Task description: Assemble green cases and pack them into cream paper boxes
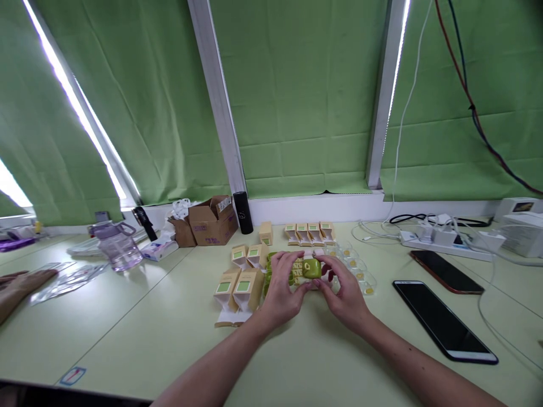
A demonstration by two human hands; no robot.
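Note:
A small, rounded green case (311,268) with a pale, heart-like emblem is held just above the table in front of me. My left hand (283,289) grips its left side, the thumb low and the fingers curled over the top. On the other side, my right hand (344,294) pinches the case between thumb and fingers. Behind my hands lie small yellowish pieces (297,267) and more green items (268,271), partly hidden. Open tan boxes with green labels (242,287) stand left of my left hand. Clear plastic shells with yellow spots (358,271) lie right of my right hand.
More tan boxes (309,232) stand in a row behind. Two phones (443,319) lie at right, near a power strip (445,246) with cables. At left are a cardboard carton (212,221), a black cylinder (243,213), a clear jug (119,249) and another person's hand (25,285).

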